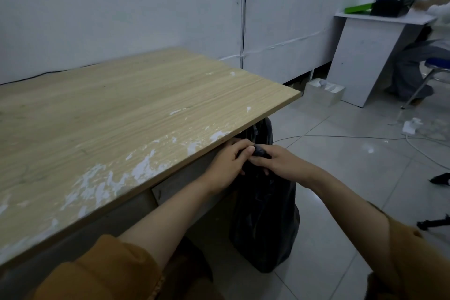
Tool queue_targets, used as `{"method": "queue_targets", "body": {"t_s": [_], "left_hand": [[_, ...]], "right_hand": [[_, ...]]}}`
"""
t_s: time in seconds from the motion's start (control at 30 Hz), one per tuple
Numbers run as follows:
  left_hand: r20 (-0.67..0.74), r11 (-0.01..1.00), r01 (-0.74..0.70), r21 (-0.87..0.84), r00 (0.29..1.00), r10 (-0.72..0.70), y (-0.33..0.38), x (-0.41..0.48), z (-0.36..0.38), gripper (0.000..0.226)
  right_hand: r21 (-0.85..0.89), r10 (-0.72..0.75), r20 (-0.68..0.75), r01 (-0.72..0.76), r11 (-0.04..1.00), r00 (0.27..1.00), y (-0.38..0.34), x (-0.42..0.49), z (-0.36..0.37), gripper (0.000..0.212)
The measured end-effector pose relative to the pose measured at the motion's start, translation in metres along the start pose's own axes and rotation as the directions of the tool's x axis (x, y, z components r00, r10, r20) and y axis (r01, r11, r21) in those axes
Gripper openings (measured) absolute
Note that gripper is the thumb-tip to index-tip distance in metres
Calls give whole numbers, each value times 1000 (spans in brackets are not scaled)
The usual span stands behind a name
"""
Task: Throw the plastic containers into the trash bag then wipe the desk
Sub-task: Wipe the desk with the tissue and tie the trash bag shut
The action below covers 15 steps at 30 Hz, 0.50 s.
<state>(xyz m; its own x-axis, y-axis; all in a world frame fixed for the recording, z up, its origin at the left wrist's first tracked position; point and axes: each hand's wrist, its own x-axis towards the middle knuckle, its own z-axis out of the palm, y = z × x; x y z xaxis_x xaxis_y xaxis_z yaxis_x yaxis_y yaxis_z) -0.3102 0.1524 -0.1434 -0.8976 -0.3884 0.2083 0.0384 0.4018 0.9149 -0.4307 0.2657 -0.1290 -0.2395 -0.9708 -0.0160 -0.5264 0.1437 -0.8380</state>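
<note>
Head view: at about 5 o'clock, just below the table's near edge, the left hand (227, 165) and right hand (280, 162) meet at the neck of the black trash bag (265, 221) — the fingers of both are closed on the gathered plastic. The bag stands on the floor beside the table. No plastic containers are visible, so I judge they are already inside; wiping is left. The table (136, 105) is bare, with worn white patches. No cloth is seen. Farther, at 2 o'clock, a white desk (365, 56) and floor cables (341, 137).
</note>
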Motion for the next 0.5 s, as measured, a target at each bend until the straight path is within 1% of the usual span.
{"method": "queue_targets", "body": {"t_s": [0.07, 0.13, 0.2, 0.27, 0.33, 0.4, 0.5], "left_hand": [[5, 987, 25, -157, 1000, -24, 4, 0, -2, 20], [10, 978, 36, -207, 999, -35, 8, 1, -2, 21], [6, 976, 45, -212, 999, -45, 11, 4, 1, 22], [-23, 983, 36, -179, 999, -41, 14, 8, 4, 20], [-79, 989, 10, -148, 997, -22, 14, 12, 6, 19], [-133, 982, -4, -190, 991, -22, 15, 14, 9, 17], [-205, 964, -25, -263, 978, -31, 15, 16, 17, 16]], "right_hand": [[29, 26, 12, -26, 999, 1000, 1, -1, -3, 13], [91, 49, 24, -50, 995, 999, 4, -4, -8, 14], [154, 62, -11, -59, 986, 998, 9, -6, -11, 18], [147, 49, -112, -32, 989, 993, 11, -6, -11, 22], [72, -14, -236, 32, 997, 972, 9, -6, -9, 23], [21, -73, -325, 84, 996, 943, 8, -6, -5, 25], [-21, -114, -418, 116, 993, 901, 9, -5, -1, 27]]}}
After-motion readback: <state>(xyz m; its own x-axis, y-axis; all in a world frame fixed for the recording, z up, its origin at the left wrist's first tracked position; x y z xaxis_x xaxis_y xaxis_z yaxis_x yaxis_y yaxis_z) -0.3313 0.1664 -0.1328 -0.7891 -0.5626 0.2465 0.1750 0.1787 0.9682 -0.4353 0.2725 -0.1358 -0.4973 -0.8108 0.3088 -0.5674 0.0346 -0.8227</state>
